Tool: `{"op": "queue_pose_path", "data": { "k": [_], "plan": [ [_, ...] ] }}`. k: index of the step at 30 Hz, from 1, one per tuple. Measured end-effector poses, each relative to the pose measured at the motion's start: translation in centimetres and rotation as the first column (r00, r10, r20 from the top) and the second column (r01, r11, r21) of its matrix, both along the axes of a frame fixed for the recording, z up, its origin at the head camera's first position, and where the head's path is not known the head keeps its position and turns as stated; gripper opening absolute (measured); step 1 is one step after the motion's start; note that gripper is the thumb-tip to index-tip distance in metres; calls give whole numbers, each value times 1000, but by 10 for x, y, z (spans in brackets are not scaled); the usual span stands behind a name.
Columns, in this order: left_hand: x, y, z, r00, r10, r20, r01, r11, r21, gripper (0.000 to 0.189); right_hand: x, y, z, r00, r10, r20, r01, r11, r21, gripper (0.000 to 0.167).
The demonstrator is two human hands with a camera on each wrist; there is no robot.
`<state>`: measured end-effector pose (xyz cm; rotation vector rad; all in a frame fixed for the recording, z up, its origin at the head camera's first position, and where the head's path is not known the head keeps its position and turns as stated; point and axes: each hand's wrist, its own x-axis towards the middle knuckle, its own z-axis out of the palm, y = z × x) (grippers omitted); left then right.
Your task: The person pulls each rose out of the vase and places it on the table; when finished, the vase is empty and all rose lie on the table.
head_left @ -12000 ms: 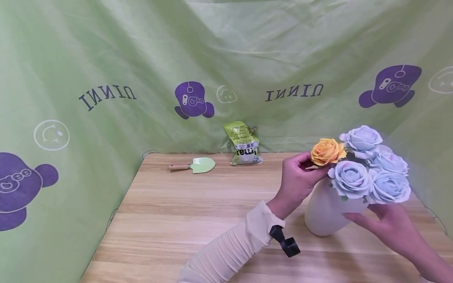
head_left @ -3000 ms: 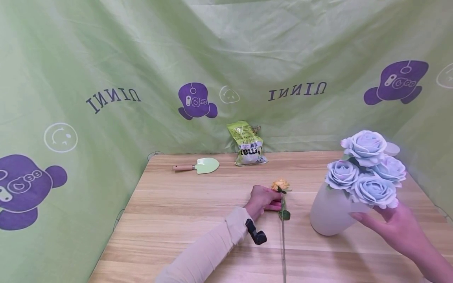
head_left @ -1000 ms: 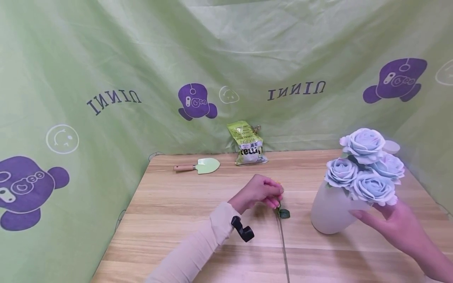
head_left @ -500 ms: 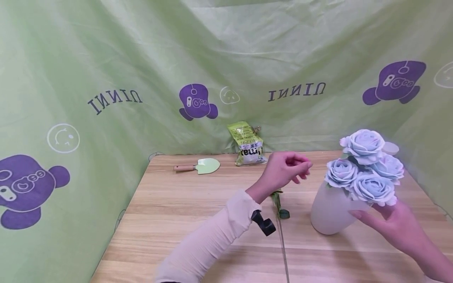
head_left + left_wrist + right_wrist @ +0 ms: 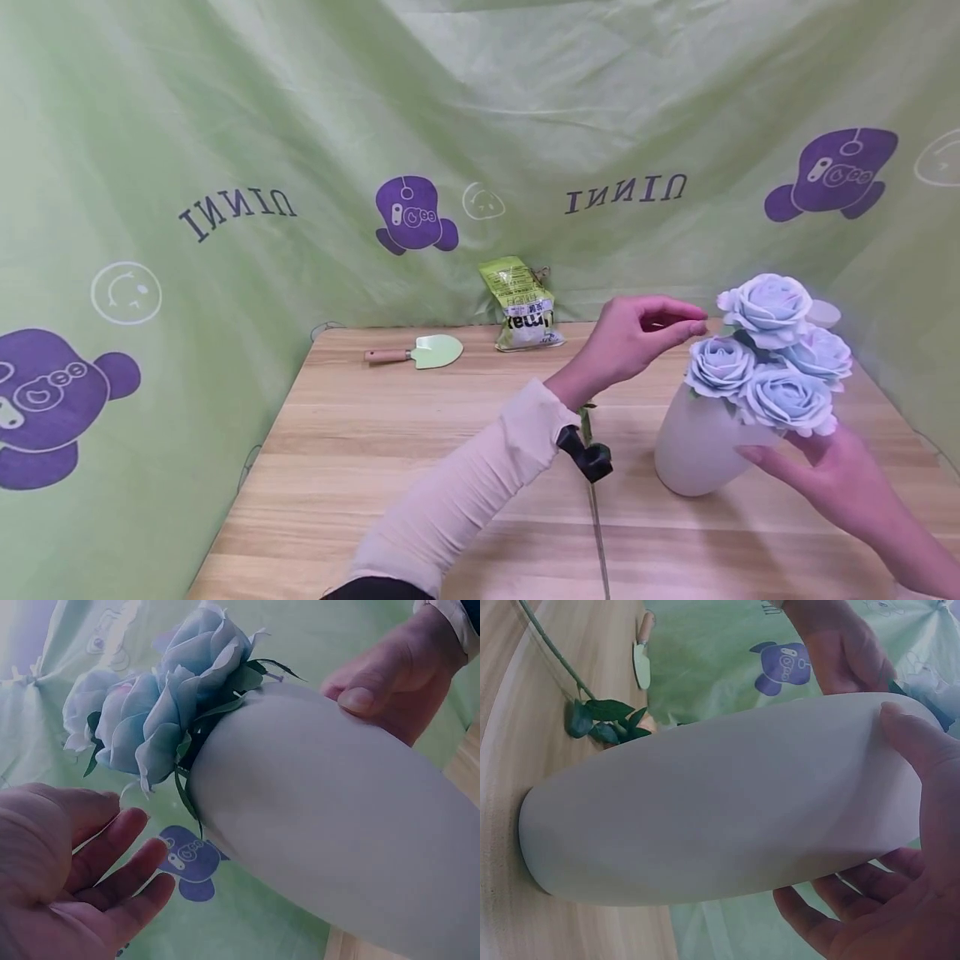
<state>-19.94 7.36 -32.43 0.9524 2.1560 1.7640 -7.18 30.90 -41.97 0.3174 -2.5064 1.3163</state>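
A white vase [image 5: 697, 454] stands on the table at the right, holding several pale blue roses [image 5: 789, 398]. My right hand [image 5: 840, 487] grips the vase near its top, thumb on one side and fingers curled round the other, as the right wrist view shows. My left hand [image 5: 633, 337] is raised at the left edge of the blooms. Its fingers are loosely bent and spread, with nothing between them in the left wrist view. An orange rose lies on the table left of the vase; its stem [image 5: 597, 533] shows in the head view, while the left arm hides its bloom.
A green trowel [image 5: 435, 352] with a wooden handle lies at the back left of the wooden table [image 5: 375, 450]. Beside it, a green-and-white bag [image 5: 525, 312] leans against the green printed cloth [image 5: 480, 108] that encloses the table.
Twelve seconds ago the orange rose was at the vase; my left hand has since laid it on the table, let go, and moved up right to the blue roses. My right hand stays on the vase.
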Motion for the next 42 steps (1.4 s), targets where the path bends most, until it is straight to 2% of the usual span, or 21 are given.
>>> {"op": "queue_pose_path", "data": {
  "k": [3,11,16,25,31,37,42],
  "plan": [
    [1,5,3,999,-43,21,43,999,-1,25,0,-1,1,1000,11,-5,-11,1000,-5,86],
    [4,12,2,979,-115,168,105,992,64,28,1,-3,2,999,34,-18,-34,999,-16,92],
    [3,13,2,966,-148,211,133,988,81,30,0,-3,3,999,39,-22,-40,999,-20,94],
    [2,13,1,935,-228,270,182,966,182,33,-1,-3,5,998,58,-28,-59,998,-19,94],
    [0,14,2,934,-265,238,228,959,170,31,-2,-5,4,997,58,-46,-59,998,-34,94],
    [-2,16,3,939,-280,199,260,958,123,29,-2,-5,4,997,58,-45,-59,998,-36,92],
    [-4,17,3,941,-314,129,305,949,82,27,-3,-4,4,997,64,-41,-65,997,-37,91]
  ]
}}
